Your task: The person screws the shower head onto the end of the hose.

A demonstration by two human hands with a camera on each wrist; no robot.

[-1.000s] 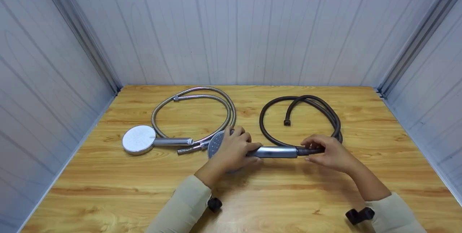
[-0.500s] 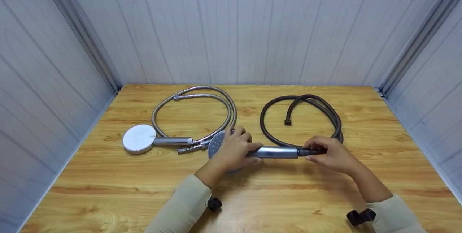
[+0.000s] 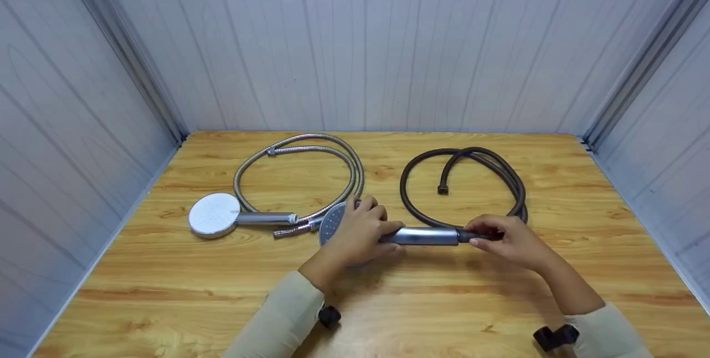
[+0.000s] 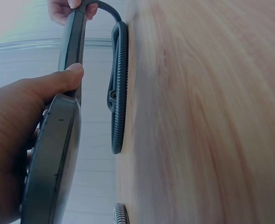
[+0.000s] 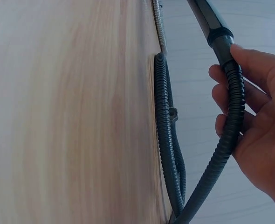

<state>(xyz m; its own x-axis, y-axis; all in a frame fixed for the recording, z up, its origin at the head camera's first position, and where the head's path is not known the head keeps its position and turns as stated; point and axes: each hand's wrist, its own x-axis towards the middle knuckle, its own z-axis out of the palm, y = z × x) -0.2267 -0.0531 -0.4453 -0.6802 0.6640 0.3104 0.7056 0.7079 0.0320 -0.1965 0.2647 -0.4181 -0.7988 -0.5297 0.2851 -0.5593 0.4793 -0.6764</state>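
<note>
My left hand (image 3: 360, 234) grips a grey shower head (image 3: 427, 236) around its neck, with the thumb along the handle in the left wrist view. The round spray face is partly covered by that hand. At the handle's right end, my right hand (image 3: 513, 240) pinches the collar of a black shower hose (image 3: 404, 186). Collar and handle end meet in line; how firmly they are joined cannot be told. In the right wrist view, the ribbed hose (image 5: 231, 126) runs down past the curled fingers. Both hands hold the shower head above the table.
A second shower head (image 3: 214, 213), white-faced with a chrome handle, lies at the left on the wooden table (image 3: 421, 313). Behind it a silver metal hose (image 3: 359, 175) is coiled. The black hose's free end nut (image 3: 442, 189) lies inside its coil. Pale panels (image 3: 355, 41) enclose the table.
The right hand's thumb and index finger have drawn closer together on the black hose's collar. The left hand and the shower head have stayed almost in place.
</note>
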